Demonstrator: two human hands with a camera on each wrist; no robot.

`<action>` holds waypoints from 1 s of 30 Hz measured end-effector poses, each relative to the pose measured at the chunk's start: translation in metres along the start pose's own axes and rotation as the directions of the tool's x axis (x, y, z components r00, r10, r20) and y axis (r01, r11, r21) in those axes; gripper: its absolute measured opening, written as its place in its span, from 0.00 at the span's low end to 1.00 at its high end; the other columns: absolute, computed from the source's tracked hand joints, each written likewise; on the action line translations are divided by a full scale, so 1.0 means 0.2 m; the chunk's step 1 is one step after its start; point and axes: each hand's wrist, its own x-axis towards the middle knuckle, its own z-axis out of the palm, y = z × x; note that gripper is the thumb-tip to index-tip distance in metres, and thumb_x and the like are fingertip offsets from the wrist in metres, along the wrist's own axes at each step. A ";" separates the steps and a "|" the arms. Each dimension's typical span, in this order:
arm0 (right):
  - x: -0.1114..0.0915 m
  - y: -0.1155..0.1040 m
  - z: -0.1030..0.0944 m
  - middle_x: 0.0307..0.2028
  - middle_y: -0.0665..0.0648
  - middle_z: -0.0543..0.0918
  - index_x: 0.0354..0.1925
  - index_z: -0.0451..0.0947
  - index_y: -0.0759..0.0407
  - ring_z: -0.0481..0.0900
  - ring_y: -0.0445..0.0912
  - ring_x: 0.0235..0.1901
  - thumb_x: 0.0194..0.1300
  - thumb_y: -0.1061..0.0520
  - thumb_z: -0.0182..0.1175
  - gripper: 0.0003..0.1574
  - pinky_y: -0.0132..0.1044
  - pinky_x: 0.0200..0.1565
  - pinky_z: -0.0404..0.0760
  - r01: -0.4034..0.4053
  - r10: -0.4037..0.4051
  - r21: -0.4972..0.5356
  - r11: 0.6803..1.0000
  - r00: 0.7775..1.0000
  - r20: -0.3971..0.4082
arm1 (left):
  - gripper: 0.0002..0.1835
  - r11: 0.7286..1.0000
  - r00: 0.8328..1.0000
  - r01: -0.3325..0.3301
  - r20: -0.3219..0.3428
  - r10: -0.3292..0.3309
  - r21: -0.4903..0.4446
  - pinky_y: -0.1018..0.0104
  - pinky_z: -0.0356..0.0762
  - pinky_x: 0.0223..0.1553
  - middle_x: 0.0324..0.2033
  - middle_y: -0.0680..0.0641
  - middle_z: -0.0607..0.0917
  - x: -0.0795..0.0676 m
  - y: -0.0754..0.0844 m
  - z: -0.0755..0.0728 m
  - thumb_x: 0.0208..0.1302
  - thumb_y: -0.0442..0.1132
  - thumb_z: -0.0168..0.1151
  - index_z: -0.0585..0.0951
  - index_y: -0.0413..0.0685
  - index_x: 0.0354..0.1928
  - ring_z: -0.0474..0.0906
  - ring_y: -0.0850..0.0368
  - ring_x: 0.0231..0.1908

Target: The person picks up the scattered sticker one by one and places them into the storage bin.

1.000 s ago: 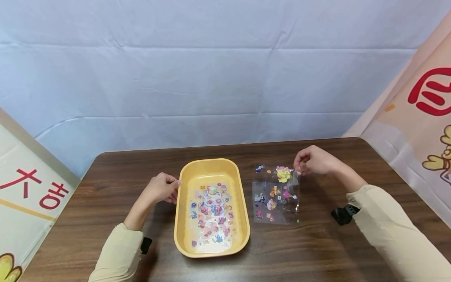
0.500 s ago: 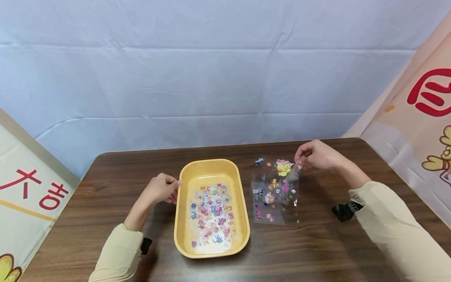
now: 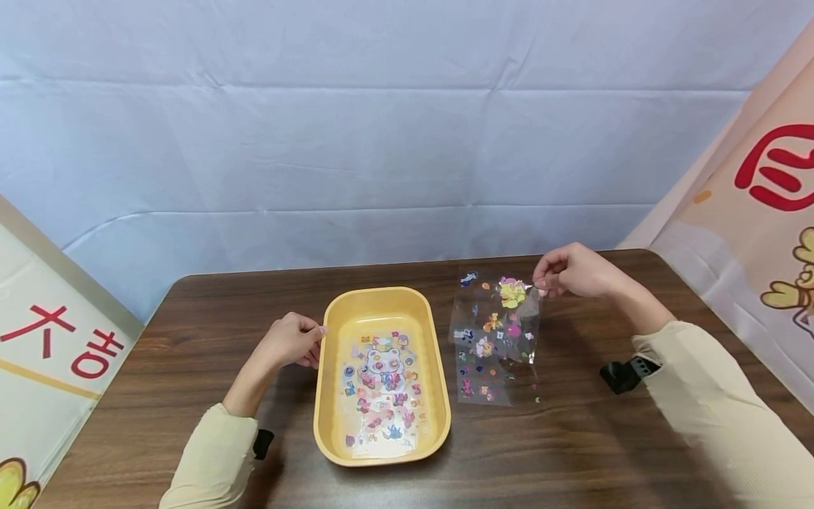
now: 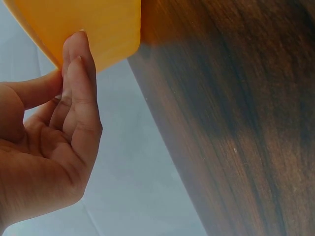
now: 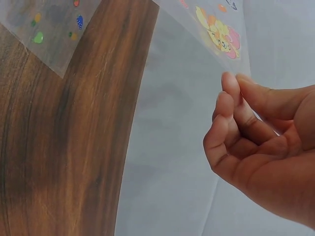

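Note:
A yellow rectangular tray (image 3: 320,403) stands on the table left of centre in the head view. My left hand (image 3: 289,339) pinches its left rim between thumb and fingers; the left wrist view shows the tray wall (image 4: 115,29) beside the fingertips. Clear sticker sheets with a bear and small colourful figures (image 3: 384,364) lie inside the tray. To its right, my right hand (image 3: 575,272) pinches the corner of a clear sticker sheet (image 3: 499,322), which is raised at that corner. Under it, another clear sheet (image 5: 49,44) with small stickers lies on the wood.
The brown wooden table (image 3: 604,452) has rounded far corners. Behind it hangs a pale creased cloth (image 3: 381,155). Printed banners with red characters flank both sides, including the right banner (image 3: 712,226). A dark camera (image 3: 626,375) sits on the right wrist.
My right hand has moved slightly up and away, lifting the sticker sheet's corner and shifting the sheet toward the far edge. The left hand and the tray have stayed in place.

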 end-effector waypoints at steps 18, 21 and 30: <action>0.01 -0.05 -0.03 0.26 0.58 0.80 0.36 0.76 0.74 0.78 0.47 0.25 0.60 0.70 0.55 0.06 0.34 0.28 0.78 -0.006 0.006 0.018 1.000 0.999 -0.042 | 0.16 1.000 1.000 -0.001 -0.002 0.001 0.007 0.65 0.79 0.24 0.16 0.44 0.80 0.01 0.00 0.00 0.67 0.38 0.51 0.81 0.35 0.27 0.79 0.56 0.18; 0.02 -0.07 -0.03 0.27 0.58 0.80 0.36 0.76 0.74 0.78 0.47 0.25 0.60 0.71 0.54 0.06 0.34 0.29 0.78 -0.017 0.019 0.038 0.999 0.999 -0.045 | 0.16 1.000 1.000 -0.003 -0.002 0.003 0.006 0.64 0.80 0.24 0.16 0.44 0.81 0.01 0.00 0.00 0.67 0.38 0.51 0.81 0.35 0.27 0.79 0.56 0.18; 0.03 -0.11 -0.04 0.27 0.59 0.80 0.37 0.75 0.74 0.77 0.47 0.25 0.60 0.70 0.55 0.06 0.34 0.28 0.77 -0.031 0.036 0.071 0.997 0.998 -0.059 | 0.16 1.000 1.000 -0.006 -0.006 0.006 0.011 0.64 0.80 0.24 0.17 0.44 0.81 0.01 0.00 0.00 0.67 0.38 0.51 0.81 0.35 0.27 0.79 0.56 0.18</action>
